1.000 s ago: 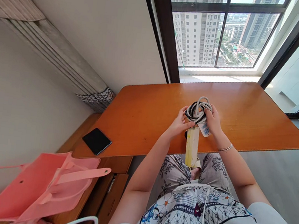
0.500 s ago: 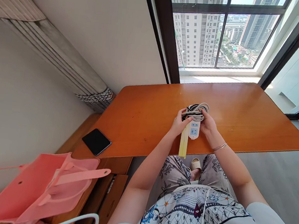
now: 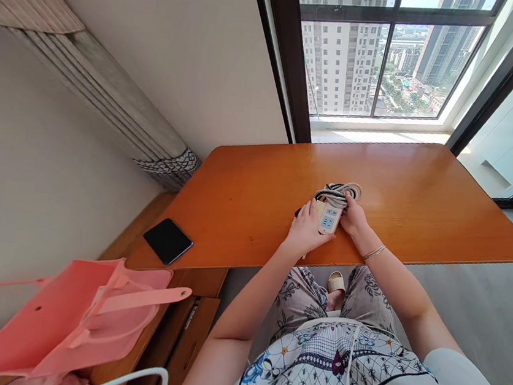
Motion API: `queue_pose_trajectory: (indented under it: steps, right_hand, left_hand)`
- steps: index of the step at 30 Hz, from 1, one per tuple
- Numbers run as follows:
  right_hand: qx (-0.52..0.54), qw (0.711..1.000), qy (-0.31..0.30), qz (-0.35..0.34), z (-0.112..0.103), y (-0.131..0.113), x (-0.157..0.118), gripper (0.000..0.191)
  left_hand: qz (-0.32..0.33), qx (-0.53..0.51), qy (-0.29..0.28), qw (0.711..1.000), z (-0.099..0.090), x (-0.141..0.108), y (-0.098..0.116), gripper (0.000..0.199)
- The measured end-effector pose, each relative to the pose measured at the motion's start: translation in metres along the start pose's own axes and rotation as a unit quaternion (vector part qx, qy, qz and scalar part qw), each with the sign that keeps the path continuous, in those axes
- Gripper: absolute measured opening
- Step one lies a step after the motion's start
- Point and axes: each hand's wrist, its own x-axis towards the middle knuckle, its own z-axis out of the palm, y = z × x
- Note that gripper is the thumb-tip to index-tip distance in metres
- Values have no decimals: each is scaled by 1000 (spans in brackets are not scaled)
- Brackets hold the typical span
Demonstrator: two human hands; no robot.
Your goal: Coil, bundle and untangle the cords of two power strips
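A white power strip [image 3: 330, 219] with pale blue socket faces is held between my hands near the front edge of the table. Loops of grey and black cable [image 3: 337, 194] are bunched at its far end. My left hand [image 3: 305, 228] wraps its left side, the thumb reaching along the near end. Under those fingers lies a pale yellow strip-shaped piece [image 3: 320, 208], mostly covered, and I cannot make out what it is. Fingers of my right hand [image 3: 353, 216] close on the cable loops and the strip's right side.
The brown wooden table [image 3: 247, 191] reaches to the window [image 3: 345, 66]. A black-screened phone or tablet [image 3: 167, 241] lies at its left corner. Left of me are an open pink bag [image 3: 71, 313] and wooden drawers [image 3: 194, 334]. A gathered curtain [image 3: 111, 89] hangs along the wall.
My left hand has shifted down from the cable loops to the power strip's side, now covering most of the yellow piece. The power strip has tilted, its near end swinging left. My right hand stays on its side.
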Motion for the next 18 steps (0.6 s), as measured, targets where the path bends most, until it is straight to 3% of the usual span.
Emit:
queue_pose_trajectory:
  steps: [6, 9, 13, 16, 18]
  right_hand:
    - [-227, 972, -45, 46, -4, -15, 7, 37]
    - [-273, 959, -50, 62, -3, -21, 15, 43]
    - [-309, 949, -40, 53, 9, -19, 22, 57]
    - [-364, 930, 37, -39, 13, -16, 22, 98]
    - [-447, 876, 85, -158, 12, -15, 22, 114]
  left_hand:
    - [-34, 74, 26, 996, -4, 0, 8, 109]
    - [-42, 92, 44, 994, -7, 2, 6, 105]
    - [-68, 101, 24, 992, -9, 5, 7, 107]
    - [-66, 99, 22, 993, -11, 7, 8, 114]
    - [-58, 107, 19, 992, -12, 8, 7, 118]
